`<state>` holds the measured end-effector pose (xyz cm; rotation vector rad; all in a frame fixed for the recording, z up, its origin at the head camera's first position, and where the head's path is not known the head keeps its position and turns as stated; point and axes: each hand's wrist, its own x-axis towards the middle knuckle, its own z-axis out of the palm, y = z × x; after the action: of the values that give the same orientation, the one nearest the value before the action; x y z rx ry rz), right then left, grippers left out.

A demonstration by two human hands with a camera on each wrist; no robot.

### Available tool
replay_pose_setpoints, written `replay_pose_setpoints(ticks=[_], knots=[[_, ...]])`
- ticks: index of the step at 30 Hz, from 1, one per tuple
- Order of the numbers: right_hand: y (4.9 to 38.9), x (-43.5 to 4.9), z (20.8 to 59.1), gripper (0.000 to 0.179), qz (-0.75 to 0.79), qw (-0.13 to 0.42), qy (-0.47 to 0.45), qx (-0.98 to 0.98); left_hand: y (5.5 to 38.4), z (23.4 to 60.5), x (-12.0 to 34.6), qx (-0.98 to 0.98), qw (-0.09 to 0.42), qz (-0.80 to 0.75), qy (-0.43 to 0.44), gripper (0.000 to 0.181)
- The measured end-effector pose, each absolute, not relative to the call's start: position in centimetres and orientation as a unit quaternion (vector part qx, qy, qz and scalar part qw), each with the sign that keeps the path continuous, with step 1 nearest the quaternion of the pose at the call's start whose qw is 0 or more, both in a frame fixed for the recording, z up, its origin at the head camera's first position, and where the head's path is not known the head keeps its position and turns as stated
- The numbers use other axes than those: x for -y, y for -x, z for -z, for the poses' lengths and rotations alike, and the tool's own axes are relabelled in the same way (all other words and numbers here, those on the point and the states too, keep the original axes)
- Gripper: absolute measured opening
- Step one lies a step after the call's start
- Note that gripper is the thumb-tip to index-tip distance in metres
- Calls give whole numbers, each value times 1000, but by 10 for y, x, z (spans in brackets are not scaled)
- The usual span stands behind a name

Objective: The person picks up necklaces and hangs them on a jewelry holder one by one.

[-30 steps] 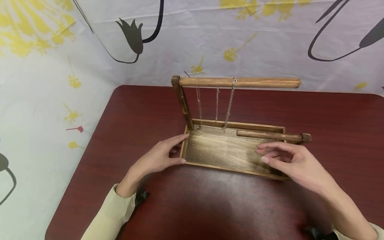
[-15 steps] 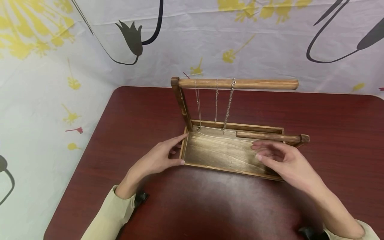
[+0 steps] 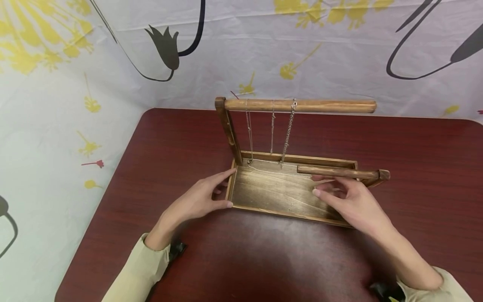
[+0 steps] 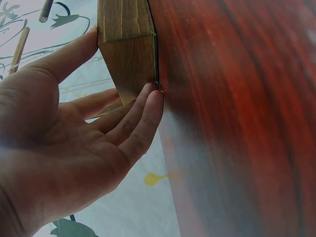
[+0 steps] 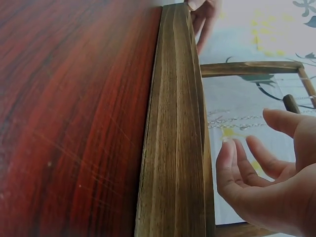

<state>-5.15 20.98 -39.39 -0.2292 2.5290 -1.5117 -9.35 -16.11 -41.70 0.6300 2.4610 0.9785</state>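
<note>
A brown wooden jewelry stand [image 3: 271, 197] has a shallow tray, a tall upper bar [image 3: 332, 105] and a short lower bar [image 3: 332, 170]. Several thin silver chain necklaces [image 3: 289, 130] hang from the upper bar. Another fine chain [image 3: 264, 172] trails across the tray floor toward the lower bar. My left hand [image 3: 196, 195] rests at the tray's left end, thumb by the front corner; the left wrist view has its fairly straight fingers touching the end wall. Over the tray's right part, just below the lower bar, hovers my right hand [image 3: 354, 205], fingers loosely bent, thumb apart, nothing visible between them.
The stand is on a dark red wood-grain table [image 3: 177, 138] with rounded corners. Behind and left hangs a pale cloth [image 3: 226, 50] printed with yellow and grey flowers. Dark straps show at both wrists, by pale sleeves [image 3: 137, 268].
My right hand has shifted left along the tray, to just under the lower bar. The left hand stays at the tray's left end, and the necklaces hang as before.
</note>
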Motion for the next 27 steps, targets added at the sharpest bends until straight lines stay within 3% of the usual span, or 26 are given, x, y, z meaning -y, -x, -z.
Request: replay_pose_setpoints(ticks=[27], knots=[[66, -204, 409, 34, 425, 102, 30, -899, 93, 418, 161, -884, 198, -353, -235, 84]])
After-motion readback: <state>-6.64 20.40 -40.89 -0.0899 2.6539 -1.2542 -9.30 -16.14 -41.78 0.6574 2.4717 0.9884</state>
